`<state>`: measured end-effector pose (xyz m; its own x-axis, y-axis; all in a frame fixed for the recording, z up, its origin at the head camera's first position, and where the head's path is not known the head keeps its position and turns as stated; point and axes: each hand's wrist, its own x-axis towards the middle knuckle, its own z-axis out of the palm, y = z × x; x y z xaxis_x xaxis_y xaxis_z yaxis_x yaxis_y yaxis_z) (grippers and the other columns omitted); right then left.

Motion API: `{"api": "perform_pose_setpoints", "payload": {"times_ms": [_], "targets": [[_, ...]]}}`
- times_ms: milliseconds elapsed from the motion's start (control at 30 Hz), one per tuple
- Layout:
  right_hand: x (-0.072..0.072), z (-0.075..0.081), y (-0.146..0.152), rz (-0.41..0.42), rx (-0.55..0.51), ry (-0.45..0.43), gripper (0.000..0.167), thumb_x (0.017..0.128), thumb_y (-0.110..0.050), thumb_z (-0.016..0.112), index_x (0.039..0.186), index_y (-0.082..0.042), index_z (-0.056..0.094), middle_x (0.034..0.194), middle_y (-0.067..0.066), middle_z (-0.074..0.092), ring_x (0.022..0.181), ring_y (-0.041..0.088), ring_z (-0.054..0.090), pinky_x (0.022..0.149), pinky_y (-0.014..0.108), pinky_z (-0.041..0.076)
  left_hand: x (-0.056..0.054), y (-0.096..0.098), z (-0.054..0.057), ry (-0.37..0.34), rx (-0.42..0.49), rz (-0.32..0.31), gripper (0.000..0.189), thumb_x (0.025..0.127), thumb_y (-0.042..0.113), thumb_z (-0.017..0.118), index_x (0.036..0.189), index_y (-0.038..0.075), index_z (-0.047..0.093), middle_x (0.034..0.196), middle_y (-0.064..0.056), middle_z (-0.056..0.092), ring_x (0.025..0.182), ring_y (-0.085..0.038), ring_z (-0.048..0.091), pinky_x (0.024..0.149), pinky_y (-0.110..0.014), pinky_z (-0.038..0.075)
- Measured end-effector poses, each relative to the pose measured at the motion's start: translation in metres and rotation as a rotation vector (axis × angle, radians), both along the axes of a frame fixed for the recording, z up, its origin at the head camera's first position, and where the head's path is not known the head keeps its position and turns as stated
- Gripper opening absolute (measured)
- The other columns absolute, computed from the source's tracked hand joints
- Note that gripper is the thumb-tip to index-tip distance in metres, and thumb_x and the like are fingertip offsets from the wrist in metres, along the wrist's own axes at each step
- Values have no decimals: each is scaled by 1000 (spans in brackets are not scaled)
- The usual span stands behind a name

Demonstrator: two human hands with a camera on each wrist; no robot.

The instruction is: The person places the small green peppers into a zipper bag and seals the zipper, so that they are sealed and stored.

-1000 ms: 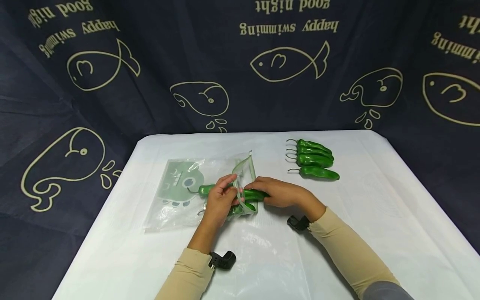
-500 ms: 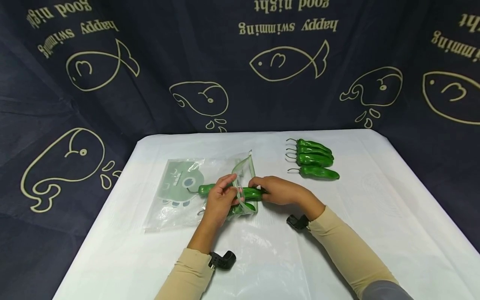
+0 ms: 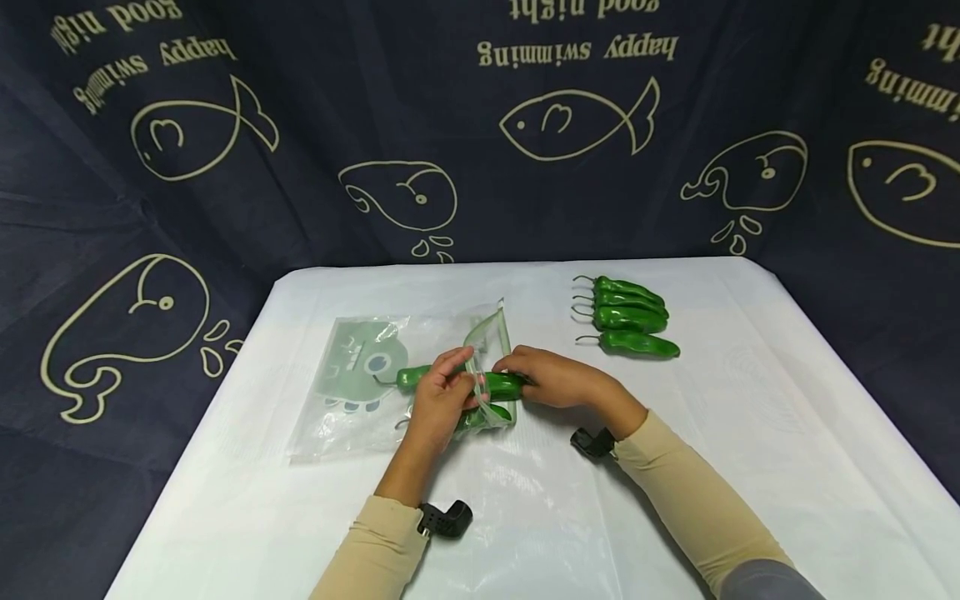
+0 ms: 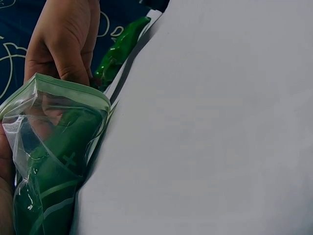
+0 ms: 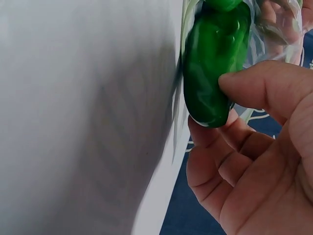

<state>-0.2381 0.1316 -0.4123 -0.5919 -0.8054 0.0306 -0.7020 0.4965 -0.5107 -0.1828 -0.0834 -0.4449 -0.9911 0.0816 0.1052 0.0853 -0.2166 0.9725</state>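
One right hand of ours is pinching a long, glossy green pepper by its outer end, the rest reaching into a clear, green-rimmed plastic bag that our left hand is gripping near its mouth. We are probably doing best by spreading that mouth and pushing gently. Four loose green peppers are lying farther right on the white-covered table.

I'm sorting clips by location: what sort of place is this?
Probably an indoor filming corner, perhaps a makeshift studio: a dark navy fabric backdrop with pale fish drawings hangs behind a white-topped rectangular table, and a small angular black camera sits on each wrist.
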Motion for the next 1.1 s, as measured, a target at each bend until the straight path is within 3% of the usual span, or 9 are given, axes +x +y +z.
{"api": "perform_pose_setpoints", "payload": {"times_ms": [267, 600, 833, 1100], "targets": [[-1, 0, 0, 24, 8, 44, 49, 91, 5, 62, 137, -13, 60, 108, 4, 58, 89, 15, 51, 78, 33, 45, 0, 1, 1, 4, -2, -6, 46, 96, -5, 52, 142, -10, 46, 144, -11, 41, 90, -12, 65, 67, -21, 58], [-3, 0, -3, 29, -21, -1, 44, 91, 5, 62, 132, -11, 62, 118, 2, 62, 102, 16, 57, 88, 37, 49, -1, 2, 2, 4, 6, -12, 46, 96, -7, 51, 142, -10, 46, 144, -11, 41, 92, -12, 65, 68, -22, 59], [-3, 0, -5, 17, -55, -3, 32, 90, 6, 63, 118, -11, 63, 107, 1, 63, 93, 18, 56, 82, 37, 48, -1, 2, 2, 6, 10, -10, 46, 96, -7, 51, 142, -10, 46, 144, -10, 41, 91, -12, 65, 66, -20, 58], [-5, -4, -8, 23, -39, 10, 36, 92, 6, 62, 123, -10, 67, 114, 3, 63, 101, 17, 58, 86, 35, 49, 1, 0, 1, -13, -1, -5, 47, 96, -7, 50, 143, -9, 46, 144, -9, 41, 86, -12, 66, 64, -19, 57]]}}
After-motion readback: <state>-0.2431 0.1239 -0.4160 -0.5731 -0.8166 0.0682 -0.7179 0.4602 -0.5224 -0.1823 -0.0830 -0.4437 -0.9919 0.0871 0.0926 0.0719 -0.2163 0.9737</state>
